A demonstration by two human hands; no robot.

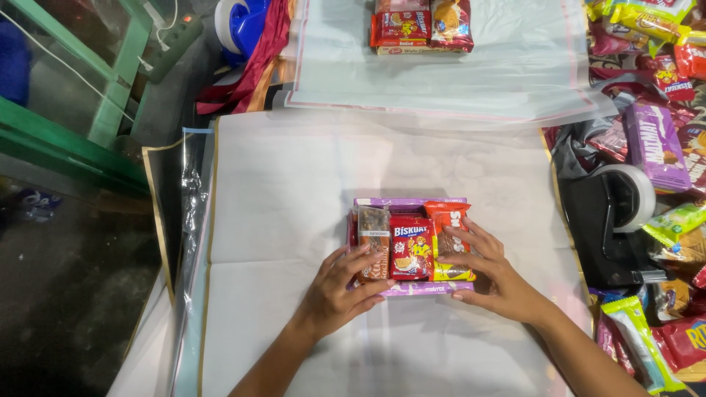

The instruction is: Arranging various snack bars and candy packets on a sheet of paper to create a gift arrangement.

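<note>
Seen from above, two bare hands rest on a small bundle of snack packets point(410, 246) lying near the middle of a large white sheet of wrapping paper point(294, 191) spread over the worktop.

The bundle is a flat purple box underneath, with three packets side by side on top: a brown one on the left, a red one in the middle and an orange one on the right.

The left hand point(340, 288) lies at the bundle's near left corner, fingers spread and loosely curved, the fingertips pressing on the brown packet and the purple box's front edge. It grips nothing fully.

The right hand point(491, 270) lies at the near right corner, fingers stretched over the orange packet, thumb along the front edge, likewise open and pressing rather than closed around anything.

At the far edge of the worktop a second bundle of packets point(421, 26) sits on a clear plastic sheet point(515, 66). Along the right edge are a black tape dispenser point(614, 228) and a heap of assorted snack packets point(665, 110). Off the left edge stands a green frame point(110, 81).
</note>
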